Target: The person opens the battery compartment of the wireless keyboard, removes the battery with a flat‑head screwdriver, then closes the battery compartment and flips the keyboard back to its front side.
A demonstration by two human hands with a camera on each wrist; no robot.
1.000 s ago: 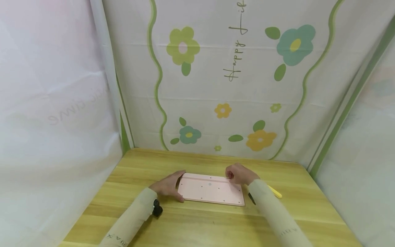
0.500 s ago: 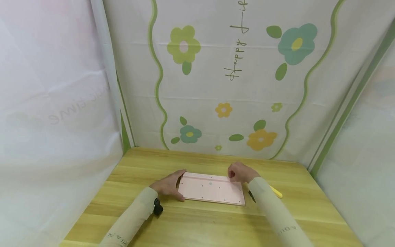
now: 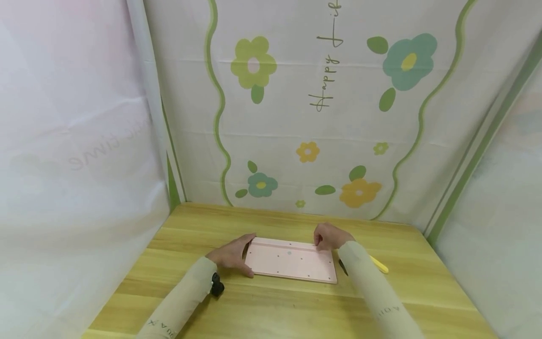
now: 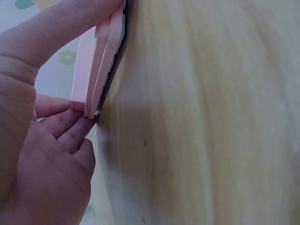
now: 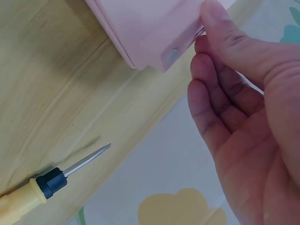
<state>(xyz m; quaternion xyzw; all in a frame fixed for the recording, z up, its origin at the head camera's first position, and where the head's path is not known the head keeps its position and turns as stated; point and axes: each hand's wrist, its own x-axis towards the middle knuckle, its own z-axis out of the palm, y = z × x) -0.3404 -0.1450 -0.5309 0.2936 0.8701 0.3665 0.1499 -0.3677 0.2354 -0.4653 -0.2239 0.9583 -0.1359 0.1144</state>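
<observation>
A flat pink panel [image 3: 292, 263] with small dark holes lies on the wooden table. Its left end sits in the grip of my left hand [image 3: 232, 255], thumb at the near edge and fingers at the far one. The left wrist view has this hand [image 4: 51, 164] around the pink edge [image 4: 93, 75], pale key-like pieces on the underside. At the far right corner, my right hand [image 3: 332, 236] pinches the raised edge. In the right wrist view the thumb of that hand [image 5: 248, 122] lies on the panel [image 5: 140, 23], fingertips curled beside a round silvery spot.
Right of the panel lies a screwdriver with a yellow handle [image 3: 379, 264], partly behind my right sleeve; its metal shaft [image 5: 89, 159] shows in the right wrist view. White flowered cloth [image 3: 283, 117] hangs behind the table [image 3: 271, 310] and at both sides.
My right hand has shifted slightly right along the panel's far edge. The left hand keeps its grip, and the panel stays in nearly the same place.
</observation>
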